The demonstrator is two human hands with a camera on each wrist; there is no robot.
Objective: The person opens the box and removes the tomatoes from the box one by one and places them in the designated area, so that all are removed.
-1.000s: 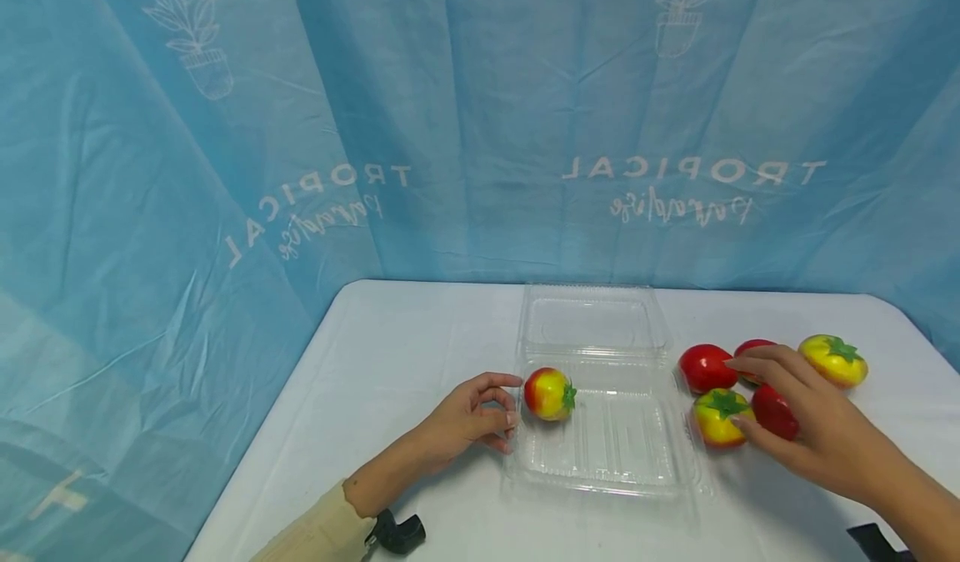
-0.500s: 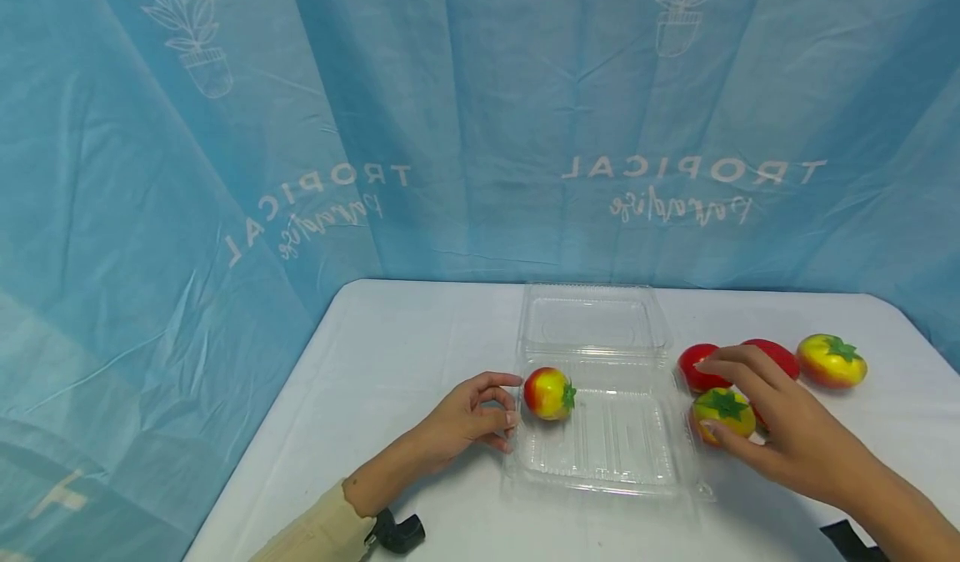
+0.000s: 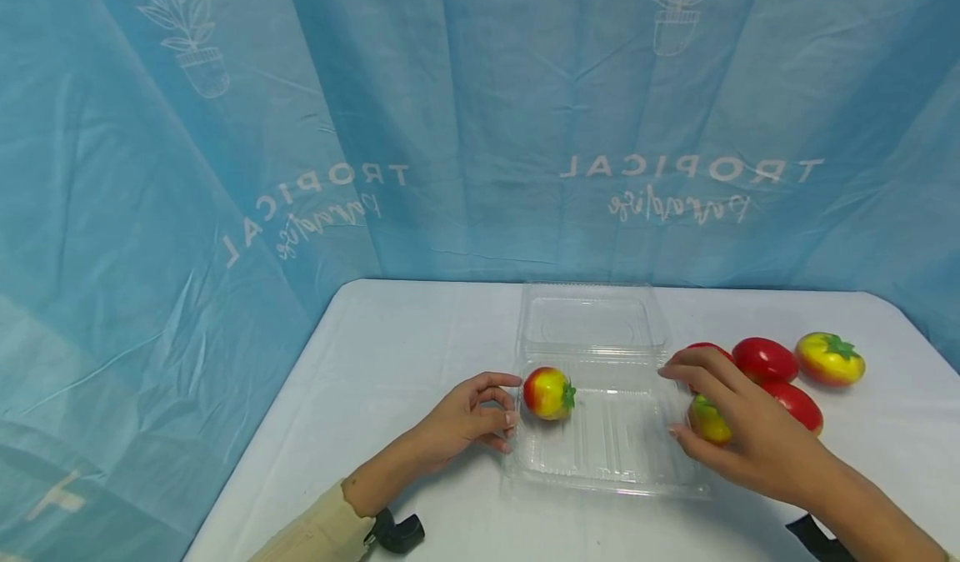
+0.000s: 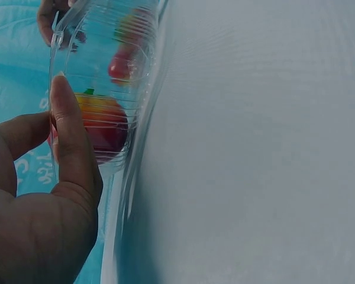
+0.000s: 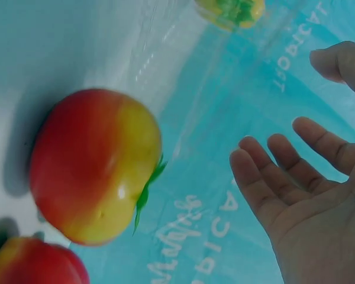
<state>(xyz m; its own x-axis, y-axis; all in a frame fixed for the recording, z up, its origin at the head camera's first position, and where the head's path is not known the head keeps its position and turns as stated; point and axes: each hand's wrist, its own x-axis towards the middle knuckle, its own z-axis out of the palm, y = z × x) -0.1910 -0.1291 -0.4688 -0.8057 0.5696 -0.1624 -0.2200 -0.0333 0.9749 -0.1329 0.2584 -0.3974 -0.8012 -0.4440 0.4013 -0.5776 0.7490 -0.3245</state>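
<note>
In the head view, a clear plastic clamshell container [image 3: 611, 483] lies with its lid raised back. One red-and-yellow toy fruit [image 3: 548, 393] with a green leafy top sits inside at the left. My left hand [image 3: 468, 416] holds the container's left rim, thumb and finger on either side of it in the left wrist view. My right hand [image 3: 757, 437] hovers at the container's right side, fingers loosely spread and holding nothing. Beneath it a yellow-and-red toy fruit [image 3: 708, 422] is partly hidden; the right wrist view shows a large toy fruit [image 5: 94, 165] apart from the fingers.
To the right of the container lie red toy fruits [image 3: 765, 360], one half hidden by the right hand, and a yellow toy fruit [image 3: 830, 360]. A white cloth [image 3: 420, 328] covers the table. A blue printed curtain [image 3: 480, 128] hangs behind and to the left.
My right hand has moved left from over the fruits toward the container's right edge, uncovering red fruits behind it. The left hand and the fruit in the container stay in place.
</note>
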